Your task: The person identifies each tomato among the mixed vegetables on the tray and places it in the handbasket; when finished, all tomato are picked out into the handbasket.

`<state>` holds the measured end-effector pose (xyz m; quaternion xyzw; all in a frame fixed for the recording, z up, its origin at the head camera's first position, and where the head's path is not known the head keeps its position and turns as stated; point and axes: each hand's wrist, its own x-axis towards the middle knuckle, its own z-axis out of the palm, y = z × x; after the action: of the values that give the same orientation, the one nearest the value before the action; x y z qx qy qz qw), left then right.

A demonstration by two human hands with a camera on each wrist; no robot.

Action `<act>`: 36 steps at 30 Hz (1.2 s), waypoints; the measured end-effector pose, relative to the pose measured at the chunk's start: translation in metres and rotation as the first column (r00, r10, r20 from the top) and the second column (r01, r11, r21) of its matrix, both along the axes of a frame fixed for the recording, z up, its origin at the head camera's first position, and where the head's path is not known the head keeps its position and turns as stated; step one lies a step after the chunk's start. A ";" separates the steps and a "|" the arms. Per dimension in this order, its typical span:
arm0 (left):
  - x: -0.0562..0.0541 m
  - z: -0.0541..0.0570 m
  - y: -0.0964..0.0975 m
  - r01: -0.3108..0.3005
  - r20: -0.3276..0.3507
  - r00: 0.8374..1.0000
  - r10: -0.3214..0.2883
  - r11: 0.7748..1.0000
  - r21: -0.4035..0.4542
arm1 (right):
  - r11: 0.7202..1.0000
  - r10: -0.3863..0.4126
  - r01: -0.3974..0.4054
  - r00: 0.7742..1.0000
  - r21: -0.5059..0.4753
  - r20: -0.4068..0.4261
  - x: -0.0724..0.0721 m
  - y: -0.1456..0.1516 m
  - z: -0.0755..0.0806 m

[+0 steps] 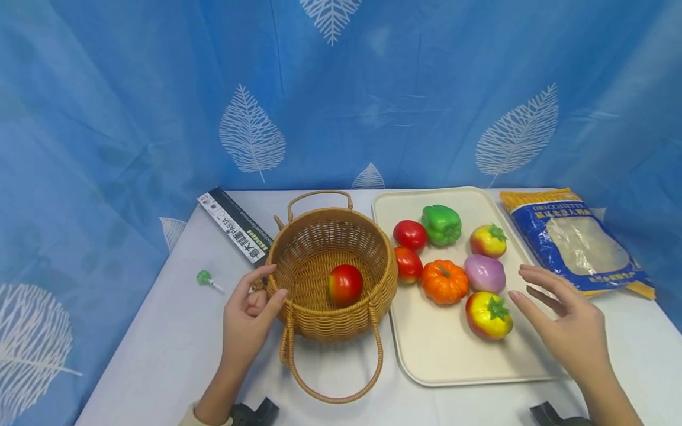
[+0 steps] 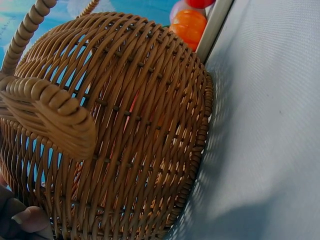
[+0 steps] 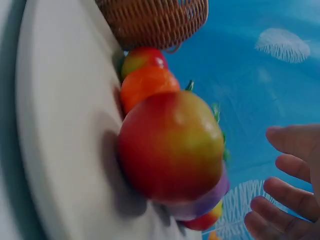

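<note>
At the left rim of a brown wicker basket (image 1: 330,328), my left hand (image 1: 246,322) grips the side, with its thumb and index finger at the edge and the other fingers curled. A red fruit with a yellow patch (image 1: 346,286) lies inside the basket. In the left wrist view the woven wall fills most of the picture, and only a fingertip (image 2: 31,219) shows. My right hand (image 1: 572,328) hovers over the right side of a cream tray (image 1: 437,355), fingers spread and holding nothing. Nearest to it is a yellow-red tomato (image 1: 487,316) with a green top.
On the tray also lie an orange pumpkin (image 1: 444,282), a purple vegetable (image 1: 485,273), a green pepper (image 1: 441,225), another yellow-red tomato (image 1: 488,241) and two red fruits (image 1: 409,235). A pasta bag (image 1: 581,242) is at right; a pasta box (image 1: 237,225) and lollipop (image 1: 205,277) are left.
</note>
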<state>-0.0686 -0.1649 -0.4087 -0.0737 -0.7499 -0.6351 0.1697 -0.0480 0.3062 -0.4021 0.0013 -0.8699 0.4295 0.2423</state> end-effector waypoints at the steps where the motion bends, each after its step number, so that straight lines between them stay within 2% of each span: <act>1: 0.000 0.000 0.000 0.000 0.002 1.000 0.000 1.000 0.001 | 1.000 0.003 -0.003 1.000 0.003 0.014 0.001 0.002 -0.003; 7: 0.000 0.000 0.000 -0.006 0.003 1.000 0.006 1.000 0.000 | 0.999 0.029 -0.026 0.994 -0.025 0.108 0.009 0.003 -0.019; 14: 0.000 0.002 0.002 -0.006 -0.029 1.000 0.006 1.000 0.021 | 0.995 0.066 -0.048 0.979 -0.091 0.194 0.021 -0.003 -0.029; 19: 0.000 0.002 0.003 -0.015 -0.039 0.999 0.016 0.999 0.030 | 0.988 0.120 -0.098 0.973 -0.118 0.196 0.022 -0.007 -0.031; 30: 0.000 0.002 0.003 -0.022 -0.025 0.999 0.023 0.999 0.028 | 0.986 0.145 -0.131 0.978 -0.098 0.147 0.025 -0.010 -0.036; 36: 0.001 0.003 0.004 -0.017 -0.027 0.999 0.018 0.999 0.035 | 0.990 0.128 -0.116 0.975 -0.077 0.181 0.027 -0.010 -0.038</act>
<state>-0.0677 -0.1608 -0.4057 -0.0728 -0.7370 -0.6455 0.1865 -0.0212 0.2959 -0.4403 0.0067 -0.8723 0.4703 0.1335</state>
